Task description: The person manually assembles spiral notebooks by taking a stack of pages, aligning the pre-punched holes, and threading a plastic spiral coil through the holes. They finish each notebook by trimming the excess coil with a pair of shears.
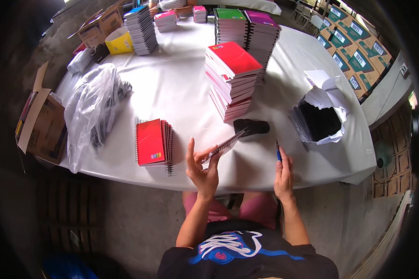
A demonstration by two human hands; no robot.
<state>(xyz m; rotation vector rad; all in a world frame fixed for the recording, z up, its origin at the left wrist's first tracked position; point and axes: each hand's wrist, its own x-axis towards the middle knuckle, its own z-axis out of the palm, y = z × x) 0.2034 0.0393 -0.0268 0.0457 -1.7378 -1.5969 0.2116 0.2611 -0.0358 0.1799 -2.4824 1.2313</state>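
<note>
My left hand [203, 173] pinches a spiral-bound notebook [227, 142], held up on edge so its coil faces upward. The index finger of that hand points up. To the right, my right hand [284, 179] is closed round a blue-handled pointed tool [279, 152] with a slim dark tip; its exact kind is unclear. Beyond the notebook lies a black oblong object [253, 126]. A small stack of red spiral notebooks [150, 142] sits left of my left hand. Farther back rises a tall, uneven stack of red-covered books [233, 59], with no coil showing on the visible sides.
Right of centre, torn white paper [328, 97] wraps black binding coils [319, 122]. Green-topped [231, 15] and purple-topped notebook stacks [261, 19] stand behind. At left are a plastic bag [93, 109] and an open carton [46, 125]. Another person's arms [184, 10] show across the table.
</note>
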